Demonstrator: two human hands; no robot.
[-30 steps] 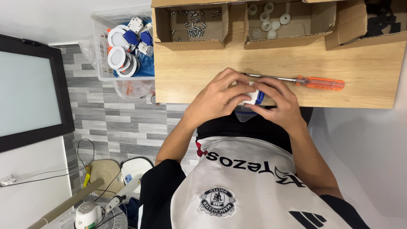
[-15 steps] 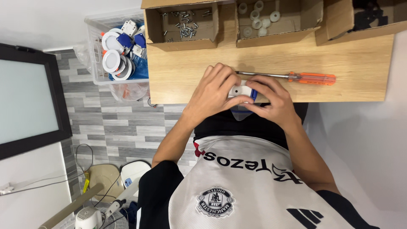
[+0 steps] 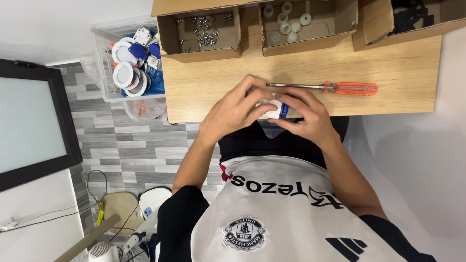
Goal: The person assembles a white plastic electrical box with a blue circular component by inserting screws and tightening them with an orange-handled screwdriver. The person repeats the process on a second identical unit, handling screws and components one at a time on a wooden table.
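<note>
My left hand and my right hand are cupped together around a small white part with a blue piece. They hold it just over the near edge of the wooden table. My fingers hide most of the part. A screwdriver with an orange handle lies on the table just beyond my right hand, its metal shaft pointing left.
Three open cardboard boxes stand at the table's far side: one with screws, one with white round pieces, one with black parts. A clear bin of white round fittings sits left of the table. A dark screen is at far left.
Both hands have stayed closed around the small part, shifting their fingers slightly. The screwdriver has not moved; the view has shifted a little.
</note>
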